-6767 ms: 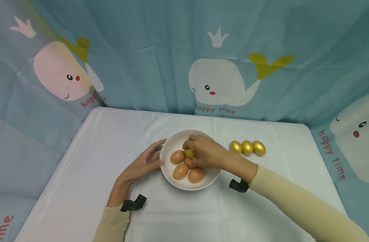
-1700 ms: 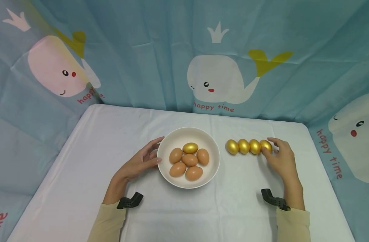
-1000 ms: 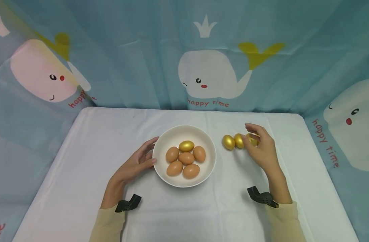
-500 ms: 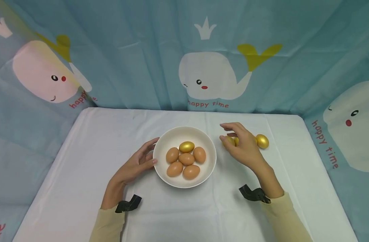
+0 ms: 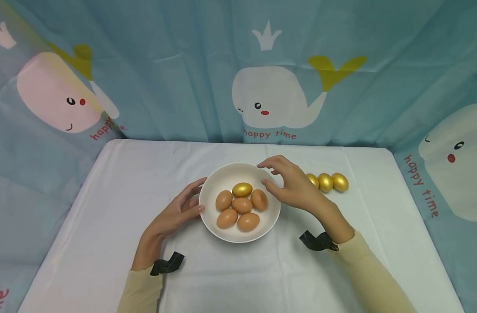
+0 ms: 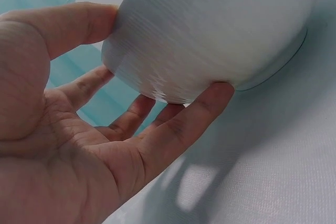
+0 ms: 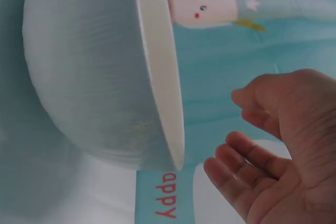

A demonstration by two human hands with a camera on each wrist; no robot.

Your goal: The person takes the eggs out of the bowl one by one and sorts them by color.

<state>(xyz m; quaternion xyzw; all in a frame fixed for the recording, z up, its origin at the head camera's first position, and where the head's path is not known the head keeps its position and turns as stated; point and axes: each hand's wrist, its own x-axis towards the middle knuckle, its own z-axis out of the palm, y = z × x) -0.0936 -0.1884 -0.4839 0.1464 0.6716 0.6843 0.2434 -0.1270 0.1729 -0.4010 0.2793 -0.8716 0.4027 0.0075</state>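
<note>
In the head view a white bowl (image 5: 212, 228) stands on the table, holding several brown eggs (image 5: 242, 205) and one gold egg (image 5: 242, 190). My left hand (image 5: 179, 213) touches the bowl's left side, thumb near the rim. Seen from the left wrist, its extended fingers (image 6: 173, 135) rest against the outer wall of the bowl (image 6: 210, 35). My right hand (image 5: 295, 187) hovers over the bowl's right edge, thumb and fingers spread apart. The right wrist view shows this hand (image 7: 278, 156) beside the bowl (image 7: 94, 77) with nothing in its grasp.
Right of the bowl, a row of gold eggs (image 5: 325, 182) lies on the white-covered table (image 5: 230, 278), its left end partly hidden by my right hand. A blue curtain (image 5: 191, 95) with whale prints hangs behind the table and along its sides.
Earlier my right hand held the gold egg in the bowl; it then touched the gold row's right end. Since then it has swept left along the row to the bowl. My left hand stays put.
</note>
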